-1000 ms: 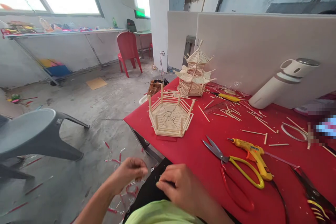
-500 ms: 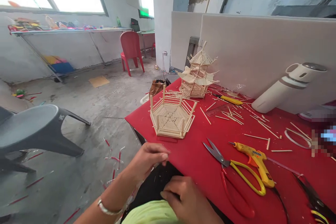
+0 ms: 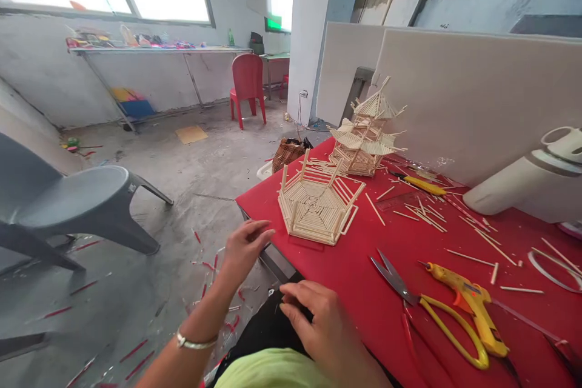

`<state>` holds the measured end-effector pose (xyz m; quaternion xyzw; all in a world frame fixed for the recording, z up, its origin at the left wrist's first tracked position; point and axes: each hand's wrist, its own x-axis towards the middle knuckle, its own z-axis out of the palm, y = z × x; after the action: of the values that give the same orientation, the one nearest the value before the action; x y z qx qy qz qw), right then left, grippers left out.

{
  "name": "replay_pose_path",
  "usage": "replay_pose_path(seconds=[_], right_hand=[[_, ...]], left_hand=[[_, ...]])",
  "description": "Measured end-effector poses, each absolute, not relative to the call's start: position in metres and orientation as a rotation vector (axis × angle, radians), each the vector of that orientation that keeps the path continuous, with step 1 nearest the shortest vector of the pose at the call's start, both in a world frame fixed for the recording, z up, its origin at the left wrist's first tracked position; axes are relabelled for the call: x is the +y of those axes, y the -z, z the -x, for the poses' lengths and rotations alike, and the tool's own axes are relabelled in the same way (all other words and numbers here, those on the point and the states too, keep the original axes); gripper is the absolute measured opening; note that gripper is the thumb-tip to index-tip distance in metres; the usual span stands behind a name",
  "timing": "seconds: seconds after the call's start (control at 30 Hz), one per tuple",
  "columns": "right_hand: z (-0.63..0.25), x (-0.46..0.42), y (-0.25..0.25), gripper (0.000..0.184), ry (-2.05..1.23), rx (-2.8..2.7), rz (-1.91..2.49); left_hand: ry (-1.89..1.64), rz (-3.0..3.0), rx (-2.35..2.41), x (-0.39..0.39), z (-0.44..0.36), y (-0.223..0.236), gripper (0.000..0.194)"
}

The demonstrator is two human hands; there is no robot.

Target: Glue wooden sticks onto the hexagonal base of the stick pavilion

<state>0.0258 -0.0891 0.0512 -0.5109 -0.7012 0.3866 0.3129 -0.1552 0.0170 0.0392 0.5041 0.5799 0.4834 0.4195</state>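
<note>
My left hand [image 3: 245,250] hovers at the table's near left edge, fingers bent and apart, holding nothing; a bracelet circles that wrist. My right hand [image 3: 318,318] hangs over my lap by the edge, loosely curled with thumb and fingers apart and no object visible in it. Beyond the left hand sits a hexagonal platform of thin wooden sticks [image 3: 317,206], with short posts standing around its rim. Behind it stands a tiered stick pagoda [image 3: 367,136]. Right of my hands lie scissors with red and yellow handles [image 3: 411,298] and a yellow glue gun [image 3: 475,306].
Loose sticks [image 3: 425,215] and a yellow utility knife [image 3: 425,185] lie on the red table [image 3: 345,279]. A white bottle [image 3: 513,176] leans against the boards at right. To the left are a grey chair [image 3: 86,194] and red scraps on the floor.
My left hand has lifted and moved toward the table edge, its fingers parting. My right hand has risen slightly, fingers loosening. The view has swung left, shifting the scene rightward.
</note>
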Motion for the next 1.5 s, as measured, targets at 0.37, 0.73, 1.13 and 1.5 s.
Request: replay_pose_path(seconds=[0.37, 0.73, 1.13, 1.5], right_hand=[[-0.037, -0.094, -0.039, 0.018, -1.003, -1.774, 1.365], [-0.042, -0.089, -0.037, 0.019, -1.031, -1.752, 1.337], [-0.033, -0.076, -0.050, 0.041, -0.703, -1.813, 1.307], [0.006, -0.077, -0.040, 0.021, -0.819, -2.201, 1.091]], left_hand=[[-1.070, -0.763, 1.229, 0.030, 0.118, -0.049, 0.042], [-1.091, -0.744, 1.254, 0.036, 0.112, -0.048, 0.037], [-0.882, -1.103, 1.281, -0.004, 0.145, -0.057, 0.024], [-0.789, -1.523, 1.339, -0.009, 0.184, -0.080, 0.027]])
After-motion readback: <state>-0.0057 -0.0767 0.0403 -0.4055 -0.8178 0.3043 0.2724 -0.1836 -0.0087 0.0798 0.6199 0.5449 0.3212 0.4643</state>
